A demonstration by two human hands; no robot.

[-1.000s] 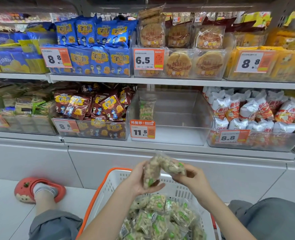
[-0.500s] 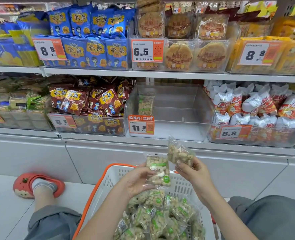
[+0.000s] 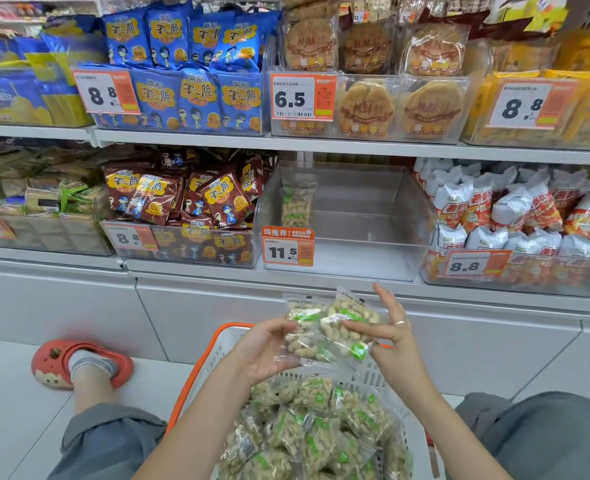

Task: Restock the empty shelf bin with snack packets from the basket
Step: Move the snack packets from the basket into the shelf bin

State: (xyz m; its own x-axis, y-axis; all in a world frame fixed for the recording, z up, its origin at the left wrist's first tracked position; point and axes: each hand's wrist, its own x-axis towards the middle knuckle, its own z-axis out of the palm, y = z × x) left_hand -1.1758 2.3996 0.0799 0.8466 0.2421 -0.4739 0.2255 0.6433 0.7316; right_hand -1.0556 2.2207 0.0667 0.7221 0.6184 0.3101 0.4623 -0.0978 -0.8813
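Observation:
Two clear peanut packets with green labels point(image 3: 324, 329) overlap between my hands, held above the basket. My left hand point(image 3: 264, 353) cups them from below and the left. From the right, my right hand point(image 3: 389, 336) pinches them with some fingers spread upward. The white basket with an orange rim point(image 3: 196, 382) stands on the floor between my knees, holding several more of the same packets point(image 3: 318, 434). Straight ahead on the lower shelf is the clear bin point(image 3: 366, 216) marked 11.5, with one packet point(image 3: 297, 202) upright at its left side.
Left of the clear bin is a bin of brown snack bags point(image 3: 186, 202); to its right, white and red bags point(image 3: 515, 209). The upper shelf carries blue bags point(image 3: 189, 71) and cookie packs point(image 3: 369, 77). My foot in a red clog point(image 3: 79, 367) rests on the floor at left.
My hands have brought the two packets together; half a second ago each hand held one separately. The view has tilted slightly downward toward the basket.

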